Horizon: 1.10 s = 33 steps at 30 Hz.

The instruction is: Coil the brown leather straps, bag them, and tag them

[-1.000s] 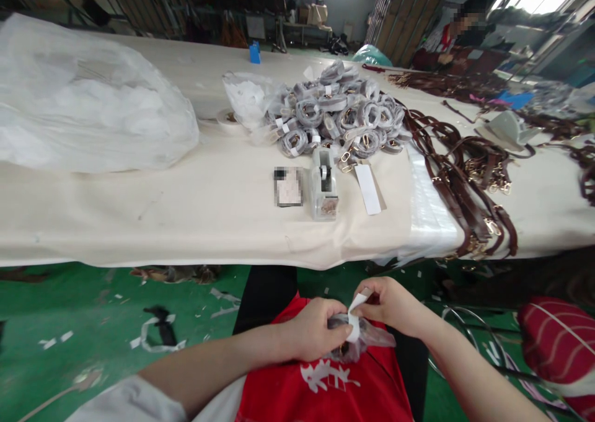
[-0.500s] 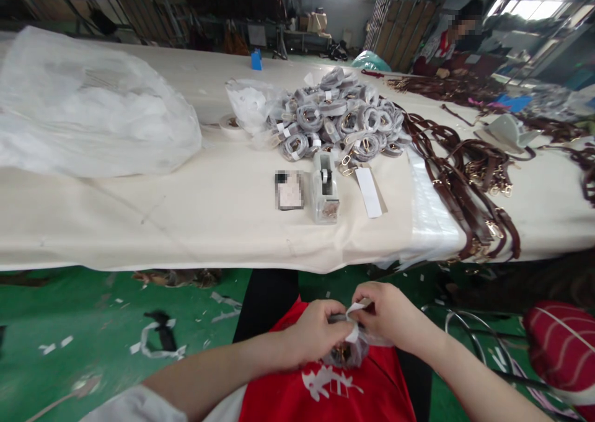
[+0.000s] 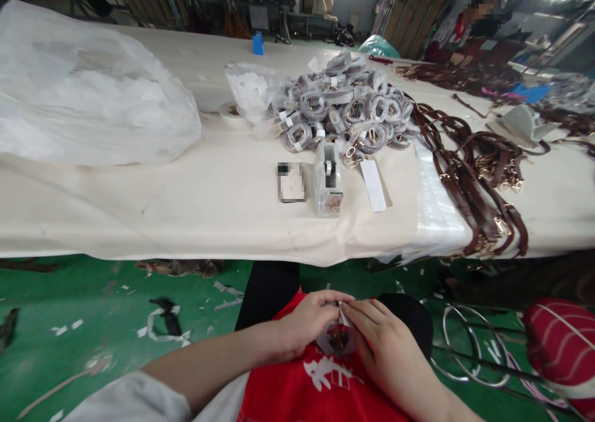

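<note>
Over my lap I hold a coiled strap in clear plastic point(image 3: 335, 341), with brownish and metallic parts showing through. My left hand point(image 3: 307, 324) is closed round its left side, thumb and fingers near the top. My right hand point(image 3: 383, 338) is closed against the right side, its fingers lying over the upper edge. A white paper strip point(image 3: 343, 315) shows between the two hands on the coil; its ends are hidden under my fingers.
On the table point(image 3: 223, 224) stand a tape dispenser point(image 3: 328, 183) and a pile of wrapped coiled straps point(image 3: 348, 109). White label strips point(image 3: 374, 186), brown straps point(image 3: 483, 211) and a large plastic bag point(image 3: 93, 100) lie about. A red striped cushion point(image 3: 560, 347) is at right. A person sits at back right.
My right hand has come down from lifting the white strip and now presses flat over the coil. My left hand stays round it. The view has shifted slightly.
</note>
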Tool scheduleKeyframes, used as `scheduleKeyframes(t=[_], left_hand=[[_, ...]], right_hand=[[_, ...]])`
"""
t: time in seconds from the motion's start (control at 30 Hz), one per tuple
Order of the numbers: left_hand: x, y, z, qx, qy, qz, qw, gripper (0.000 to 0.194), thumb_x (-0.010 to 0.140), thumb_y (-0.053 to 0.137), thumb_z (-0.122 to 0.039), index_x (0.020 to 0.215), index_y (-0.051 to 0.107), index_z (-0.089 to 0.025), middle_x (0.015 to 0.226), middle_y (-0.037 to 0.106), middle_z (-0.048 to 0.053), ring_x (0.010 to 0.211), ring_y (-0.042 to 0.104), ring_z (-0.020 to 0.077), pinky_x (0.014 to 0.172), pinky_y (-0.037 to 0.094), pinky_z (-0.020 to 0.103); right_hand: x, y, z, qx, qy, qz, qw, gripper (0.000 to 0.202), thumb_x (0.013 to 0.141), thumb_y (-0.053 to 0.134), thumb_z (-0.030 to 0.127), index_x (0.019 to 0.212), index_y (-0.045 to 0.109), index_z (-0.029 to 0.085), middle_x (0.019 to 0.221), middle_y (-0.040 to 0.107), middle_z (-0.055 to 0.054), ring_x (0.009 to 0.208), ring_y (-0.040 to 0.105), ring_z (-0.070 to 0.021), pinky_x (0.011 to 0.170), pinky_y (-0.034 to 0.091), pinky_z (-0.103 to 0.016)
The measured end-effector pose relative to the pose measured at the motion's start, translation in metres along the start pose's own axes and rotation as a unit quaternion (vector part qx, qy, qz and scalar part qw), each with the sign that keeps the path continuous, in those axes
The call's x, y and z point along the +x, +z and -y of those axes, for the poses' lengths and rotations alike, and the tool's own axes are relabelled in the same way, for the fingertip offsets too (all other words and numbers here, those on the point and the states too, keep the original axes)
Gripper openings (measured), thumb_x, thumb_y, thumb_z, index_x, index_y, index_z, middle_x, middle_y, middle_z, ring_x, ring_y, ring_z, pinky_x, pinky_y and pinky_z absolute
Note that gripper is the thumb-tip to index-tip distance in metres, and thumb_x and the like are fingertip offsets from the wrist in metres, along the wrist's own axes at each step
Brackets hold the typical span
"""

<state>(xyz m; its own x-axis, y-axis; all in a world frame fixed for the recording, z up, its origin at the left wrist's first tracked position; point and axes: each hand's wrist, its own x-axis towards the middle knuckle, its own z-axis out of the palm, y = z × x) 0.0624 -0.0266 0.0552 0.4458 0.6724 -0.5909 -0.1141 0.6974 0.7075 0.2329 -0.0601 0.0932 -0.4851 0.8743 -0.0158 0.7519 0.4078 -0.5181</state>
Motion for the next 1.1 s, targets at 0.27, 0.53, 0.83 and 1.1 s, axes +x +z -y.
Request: scheduleKeyframes(t=[0.27, 0.53, 0.83, 1.1], left_hand=[[0.001, -0.010, 0.003, 0.068, 0.039, 0.017, 0.997, 0.044, 0.079, 0.069, -0.042, 0.111, 0.073, -0.013, 0.106, 0.072, 0.011, 0.099, 0.064, 0.0260, 0.093, 0.048, 0.038], [0.002, -0.013, 0.008, 0.075, 0.045, 0.002, 0.996, 0.049, 0.081, 0.068, -0.047, 0.115, 0.070, -0.012, 0.103, 0.072, 0.011, 0.094, 0.066, 0.0246, 0.086, 0.051, 0.036], [0.002, -0.011, 0.009, 0.033, 0.042, 0.006, 0.999, 0.065, 0.073, 0.074, -0.056, 0.117, 0.066, -0.010, 0.098, 0.072, 0.012, 0.090, 0.065, 0.0241, 0.080, 0.051, 0.034], [0.006, -0.009, 0.009, 0.006, 0.043, -0.021, 0.999, 0.064, 0.070, 0.077, -0.056, 0.112, 0.067, -0.009, 0.099, 0.071, 0.012, 0.084, 0.064, 0.0212, 0.075, 0.050, 0.033]], right_hand=[[-0.005, 0.000, -0.007, 0.058, 0.017, -0.020, 0.998, 0.039, 0.087, 0.051, 0.003, 0.119, 0.064, 0.021, 0.116, 0.070, -0.009, 0.106, 0.065, -0.0253, 0.094, 0.057, -0.043], [-0.014, 0.020, -0.017, 0.074, 0.051, -0.090, 0.992, 0.025, 0.089, 0.056, 0.013, 0.108, 0.071, 0.021, 0.114, 0.071, -0.011, 0.105, 0.068, -0.0251, 0.092, 0.060, -0.040], [-0.009, 0.027, -0.016, 0.043, 0.013, -0.139, 0.989, 0.025, 0.088, 0.057, 0.013, 0.107, 0.071, 0.020, 0.108, 0.074, -0.011, 0.100, 0.071, -0.0250, 0.088, 0.062, -0.039], [-0.002, 0.027, -0.008, -0.009, -0.034, -0.170, 0.985, 0.028, 0.087, 0.055, 0.009, 0.109, 0.068, 0.018, 0.105, 0.074, -0.012, 0.095, 0.071, -0.0257, 0.083, 0.063, -0.039]])
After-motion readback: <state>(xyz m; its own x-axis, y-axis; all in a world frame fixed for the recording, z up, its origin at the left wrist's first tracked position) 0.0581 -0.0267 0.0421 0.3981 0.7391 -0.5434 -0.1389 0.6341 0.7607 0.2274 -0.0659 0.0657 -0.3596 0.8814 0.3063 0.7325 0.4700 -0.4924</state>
